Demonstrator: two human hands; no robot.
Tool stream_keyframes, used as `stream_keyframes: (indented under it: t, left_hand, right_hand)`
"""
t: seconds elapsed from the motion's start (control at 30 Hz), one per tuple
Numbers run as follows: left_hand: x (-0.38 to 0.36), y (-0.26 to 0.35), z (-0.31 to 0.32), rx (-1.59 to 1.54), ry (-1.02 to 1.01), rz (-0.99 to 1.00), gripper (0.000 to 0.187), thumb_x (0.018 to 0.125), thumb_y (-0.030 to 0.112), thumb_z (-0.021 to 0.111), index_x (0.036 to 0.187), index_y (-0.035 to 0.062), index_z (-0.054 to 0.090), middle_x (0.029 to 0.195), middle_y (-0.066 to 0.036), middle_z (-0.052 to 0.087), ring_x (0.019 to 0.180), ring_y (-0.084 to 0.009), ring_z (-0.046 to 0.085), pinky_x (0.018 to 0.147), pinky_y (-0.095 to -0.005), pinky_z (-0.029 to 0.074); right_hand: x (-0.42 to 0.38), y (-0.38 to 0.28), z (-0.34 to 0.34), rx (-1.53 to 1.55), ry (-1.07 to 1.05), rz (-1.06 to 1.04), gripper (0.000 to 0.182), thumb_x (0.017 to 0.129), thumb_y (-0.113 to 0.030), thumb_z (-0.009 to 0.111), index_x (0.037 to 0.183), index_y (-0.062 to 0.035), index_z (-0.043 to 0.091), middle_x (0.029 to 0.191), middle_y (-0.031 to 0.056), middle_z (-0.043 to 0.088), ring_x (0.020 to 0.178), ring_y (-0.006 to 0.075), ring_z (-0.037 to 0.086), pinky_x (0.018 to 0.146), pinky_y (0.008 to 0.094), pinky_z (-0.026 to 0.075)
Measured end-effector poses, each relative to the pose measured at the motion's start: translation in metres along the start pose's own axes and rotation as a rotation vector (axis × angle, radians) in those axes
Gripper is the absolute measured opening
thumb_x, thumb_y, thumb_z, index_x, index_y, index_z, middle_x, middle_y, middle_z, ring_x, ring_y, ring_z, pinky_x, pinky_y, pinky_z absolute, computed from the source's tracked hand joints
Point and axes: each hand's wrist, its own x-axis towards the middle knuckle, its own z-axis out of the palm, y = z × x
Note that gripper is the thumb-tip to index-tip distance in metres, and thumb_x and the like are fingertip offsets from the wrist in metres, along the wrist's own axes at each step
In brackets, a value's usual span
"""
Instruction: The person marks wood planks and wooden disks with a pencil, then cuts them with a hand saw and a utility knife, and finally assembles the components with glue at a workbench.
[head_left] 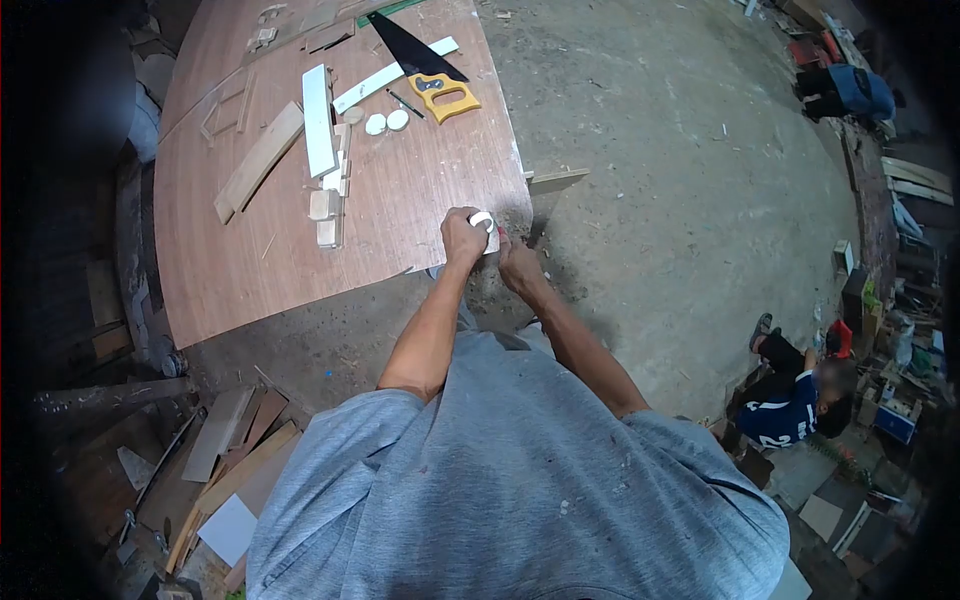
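At the table's near right corner, my left hand point(461, 238) is closed on a small white ring-shaped piece point(483, 218), pressing it at the edge. My right hand point(519, 266) is just beside it, off the table's edge, with its fingers closed. A bit of red shows at its fingertips, but what it grips is too small and covered to name. Farther up the table lie two white discs point(397, 120), a dark pen point(405, 103) and a handsaw point(440, 92) with a yellow handle. The saw's black blade crosses a white strip point(385, 80).
The wooden table point(230, 290) also bears a white board point(318, 120), a brown plank point(258, 165) and small wood blocks point(325, 205). A board end point(558, 181) sticks out past its right edge. Scrap wood point(235, 470) lies lower left. Two people are at the right.
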Motion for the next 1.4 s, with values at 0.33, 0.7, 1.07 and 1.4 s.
stream_keyframes:
  t: [0.33, 0.7, 1.07, 1.4]
  left_hand:
    - [0.001, 0.000, 0.000, -0.025, 0.008, 0.029, 0.021, 0.072, 0.011, 0.076, 0.090, 0.0013, 0.073, 0.096, -0.020, 0.067, 0.091, -0.0353, 0.065, 0.084, -0.0409, 0.050]
    - [-0.002, -0.011, 0.001, -0.058, 0.015, 0.092, 0.025, 0.076, 0.014, 0.076, 0.098, 0.0033, 0.073, 0.099, -0.016, 0.067, 0.089, -0.0284, 0.065, 0.082, -0.0360, 0.051]
    - [-0.006, -0.014, -0.002, -0.093, -0.005, 0.153, 0.031, 0.077, 0.004, 0.071, 0.108, 0.0028, 0.069, 0.100, -0.015, 0.066, 0.093, -0.0280, 0.064, 0.084, -0.0362, 0.051]
    - [-0.015, 0.005, -0.015, 0.017, 0.038, 0.365, 0.039, 0.078, 0.007, 0.070, 0.117, 0.0013, 0.064, 0.114, -0.017, 0.061, 0.107, -0.0342, 0.057, 0.094, -0.0404, 0.047]
  right_hand:
    - [0.003, 0.035, 0.025, 0.249, 0.094, -0.140, 0.064, 0.102, -0.044, 0.027, 0.101, 0.0100, 0.060, 0.100, 0.0385, 0.060, 0.102, 0.0547, 0.056, 0.088, 0.0544, 0.043]
    - [-0.010, 0.025, 0.025, 0.227, 0.077, -0.048, 0.057, 0.103, -0.041, 0.029, 0.100, 0.0077, 0.059, 0.100, 0.0361, 0.060, 0.100, 0.0548, 0.054, 0.084, 0.0554, 0.041]
    - [0.007, 0.040, 0.036, 0.172, 0.122, -0.042, 0.060, 0.102, -0.048, 0.031, 0.092, 0.0041, 0.058, 0.077, 0.0247, 0.062, 0.074, 0.0401, 0.061, 0.072, 0.0467, 0.046]
    - [0.001, 0.047, 0.007, 0.322, 0.083, -0.001, 0.061, 0.100, -0.055, 0.032, 0.076, -0.0035, 0.053, 0.062, 0.0035, 0.051, 0.053, 0.0158, 0.049, 0.049, 0.0347, 0.039]
